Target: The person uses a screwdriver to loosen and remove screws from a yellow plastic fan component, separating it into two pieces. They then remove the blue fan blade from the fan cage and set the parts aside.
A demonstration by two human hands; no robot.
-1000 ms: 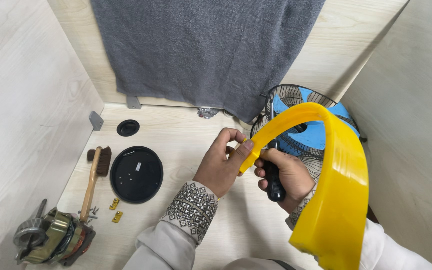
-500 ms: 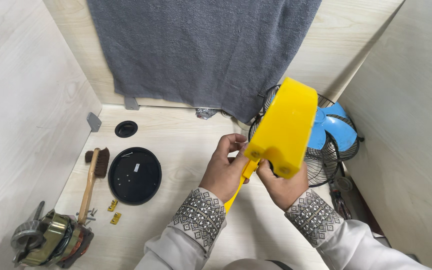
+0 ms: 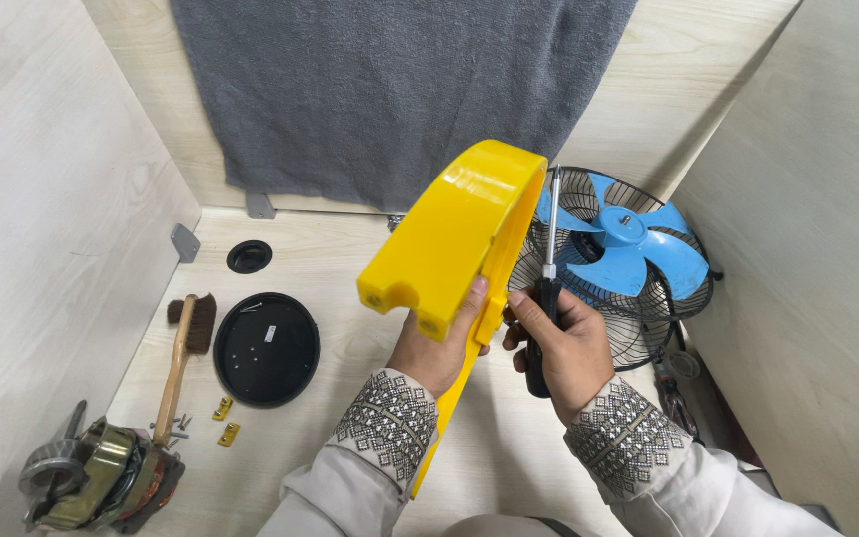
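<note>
In left hand (image 3: 439,348), yellow housing (image 3: 454,249)

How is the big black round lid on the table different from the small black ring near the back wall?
The black round lid is much wider than the small black ring. The lid lies nearer the person, beside the wooden brush, and holds a few small pale bits; the ring lies close to the back wall, and nothing shows in its dark centre. Both are black, round and flat on the pale table, untouched by either hand.

Bright even light, soft shadows, sharp focus, slight wide-angle bend
</note>
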